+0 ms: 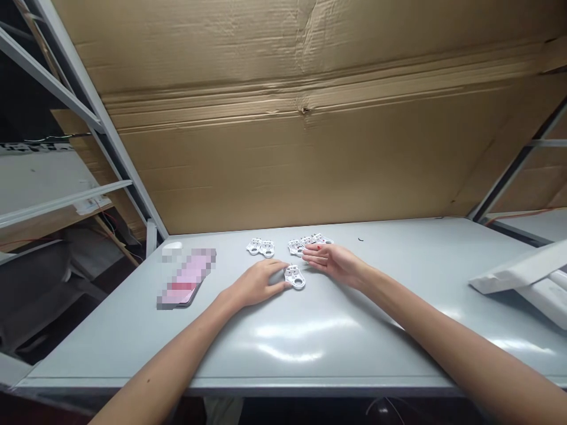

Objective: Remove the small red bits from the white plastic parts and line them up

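A small white plastic part point(296, 277) with a round hole at one end lies at the fingertips of my left hand point(257, 284). Thumb and fingers of that hand close on its left side, low over the table. My right hand point(334, 264) is open, fingers stretched out to the left and palm turned inward, holding nothing. Its fingertips are beside a row of similar white parts point(296, 247), partly hidden behind them. Two more such parts point(261, 248) rest side by side farther left, beyond my left hand.
The grey table point(310, 348) is backed by a tall cardboard sheet point(301, 171). To the left lie a pink phone-like object point(190, 277), blurred, and a small white item point(172, 251). White flat pieces point(527, 274) stick in at the right. A tiny dark scrap point(360, 239) lies near the back.
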Action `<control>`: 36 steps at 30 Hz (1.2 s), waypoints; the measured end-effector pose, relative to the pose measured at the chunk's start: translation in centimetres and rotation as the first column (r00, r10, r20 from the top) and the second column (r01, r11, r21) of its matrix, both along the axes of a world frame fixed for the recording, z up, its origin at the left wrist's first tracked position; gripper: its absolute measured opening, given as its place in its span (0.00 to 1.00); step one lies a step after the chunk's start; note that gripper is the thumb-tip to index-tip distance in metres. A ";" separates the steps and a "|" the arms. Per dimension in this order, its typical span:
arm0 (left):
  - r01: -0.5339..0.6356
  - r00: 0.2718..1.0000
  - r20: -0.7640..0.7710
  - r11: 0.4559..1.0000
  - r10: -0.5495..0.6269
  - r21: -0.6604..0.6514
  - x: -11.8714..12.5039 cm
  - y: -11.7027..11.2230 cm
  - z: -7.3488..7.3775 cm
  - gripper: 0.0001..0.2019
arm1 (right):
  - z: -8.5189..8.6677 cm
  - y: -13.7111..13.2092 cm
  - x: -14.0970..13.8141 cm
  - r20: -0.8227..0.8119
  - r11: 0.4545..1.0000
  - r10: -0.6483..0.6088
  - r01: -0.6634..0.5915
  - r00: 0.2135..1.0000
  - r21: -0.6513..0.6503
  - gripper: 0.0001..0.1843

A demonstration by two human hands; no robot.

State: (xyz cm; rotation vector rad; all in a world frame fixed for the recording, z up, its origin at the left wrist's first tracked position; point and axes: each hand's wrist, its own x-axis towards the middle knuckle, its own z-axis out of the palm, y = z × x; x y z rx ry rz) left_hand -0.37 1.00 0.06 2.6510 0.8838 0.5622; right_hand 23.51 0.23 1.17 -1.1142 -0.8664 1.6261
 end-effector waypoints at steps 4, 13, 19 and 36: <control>-0.005 1.000 0.000 1.000 0.005 0.001 0.0 0.0 0.0 0.19 | -0.1 -0.1 0.0 0.049 1.000 0.016 -0.017 0.999 0.022 0.12; -0.004 1.000 -0.002 1.000 0.004 -0.006 0.0 -0.1 0.2 0.20 | -0.1 0.1 0.0 0.028 1.000 0.018 -0.018 0.999 0.015 0.06; 0.002 1.000 -0.014 1.000 -0.002 0.000 0.0 0.0 0.1 0.19 | 1.5 -0.7 0.6 0.136 0.978 0.094 -0.117 0.986 0.174 0.10; 0.064 0.997 -0.064 0.977 -0.052 0.205 0.7 -1.4 0.7 0.14 | 0.6 1.4 6.0 0.961 0.937 -0.278 -0.220 0.003 0.271 0.12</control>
